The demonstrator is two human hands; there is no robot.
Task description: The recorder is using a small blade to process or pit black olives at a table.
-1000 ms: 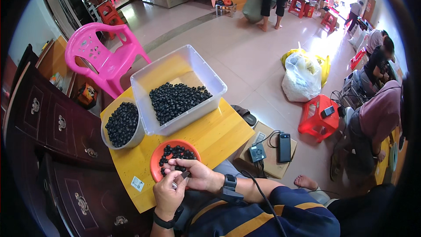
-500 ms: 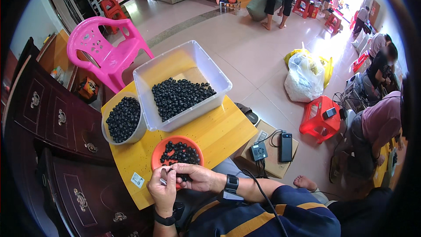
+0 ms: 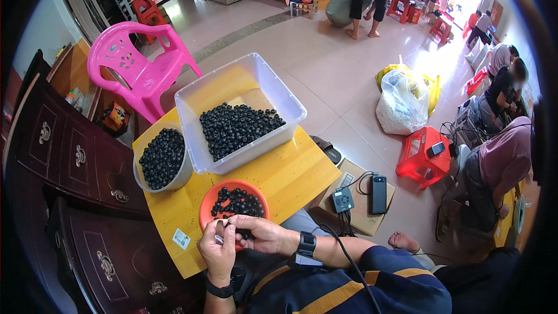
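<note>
Above the near rim of an orange bowl of small round black beads or caps, my two hands meet. My left hand is closed, thumb up, around a small tool with a flat brownish part and a silvery end; its exact kind is unclear. My right hand pinches a small black piece against the tool, mostly hidden by the fingers. Behind the bowl, a clear rectangular bin holds many more black pieces, and a round translucent tub at its left is heaped with them.
The yellow table carries black specks and a white label. Dark drawers stand close on the left, a pink chair behind. At right are a carton with electronics, a red stool, bags and seated people.
My hands stay together over the bowl's near edge, with only a slight shift of the left fingers and tool. In the background, the bending person and the green sack have moved a little.
</note>
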